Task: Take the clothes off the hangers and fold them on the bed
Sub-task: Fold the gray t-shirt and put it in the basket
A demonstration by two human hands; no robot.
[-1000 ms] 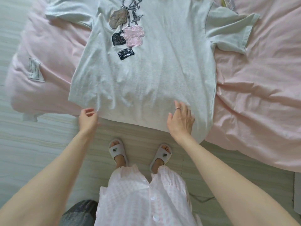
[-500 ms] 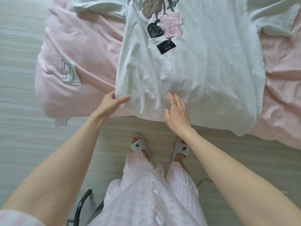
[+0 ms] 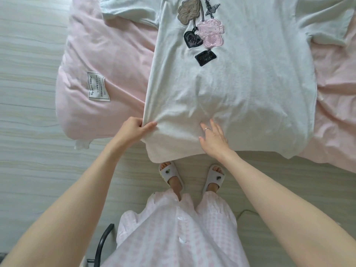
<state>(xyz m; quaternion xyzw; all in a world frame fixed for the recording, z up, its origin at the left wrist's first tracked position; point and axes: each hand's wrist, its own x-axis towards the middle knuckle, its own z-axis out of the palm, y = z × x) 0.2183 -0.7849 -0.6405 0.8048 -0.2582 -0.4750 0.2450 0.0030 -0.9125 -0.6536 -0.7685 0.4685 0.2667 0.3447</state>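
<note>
Pale grey T-shirt (image 3: 240,89) lies flat, face up, on the pink bed cover (image 3: 107,60), hem hanging over the near edge w/ patches (image 3: 202,33) toward the far end. Left hand (image 3: 134,130) pinches the shirt's near left side edge, thumb on top, fingers curled under the cloth. Right hand (image 3: 213,139) rests flat on the fabric nr the hem, fingers spread, ring on one. White label (image 3: 98,89) sewn on the cover, left of the shirt. Slippers (image 3: 171,173) on the floor below.

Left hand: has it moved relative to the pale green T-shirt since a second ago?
Yes. The left hand moved onto the pale green T-shirt, and now pinches its lower-left hem corner.
</note>
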